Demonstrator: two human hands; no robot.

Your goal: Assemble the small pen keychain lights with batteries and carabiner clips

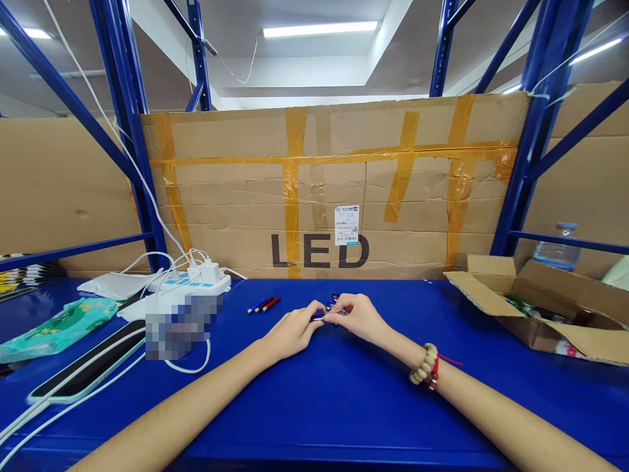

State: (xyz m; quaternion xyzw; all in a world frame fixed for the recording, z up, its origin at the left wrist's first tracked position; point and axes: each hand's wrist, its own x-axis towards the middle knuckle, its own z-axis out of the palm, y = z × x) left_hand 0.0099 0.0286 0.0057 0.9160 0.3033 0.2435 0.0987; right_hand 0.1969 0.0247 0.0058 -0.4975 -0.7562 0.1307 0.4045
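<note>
Now small blue pen (318, 317), pinched between left hand (291, 332), right hand (358, 316)

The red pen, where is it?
In the head view, the red pen lies on the blue table, left of both hands, beside the blue pen.

Table top (344, 406), lower frame: smooth blue surface with a dull sheen. Cardboard sheet (334, 190), centre: matt brown, creased, crossed by glossy tape strips (291, 190) and bearing a white paper label (346, 225). Open box (545, 308), right: matt corrugated cardboard. Water bottle (556, 252), right: clear plastic. Power strip (196, 282), left: glossy white plastic. Rack posts (125, 98), upper left: blue painted metal. Bracelet (425, 366), lower right: smooth pale beads.
</note>
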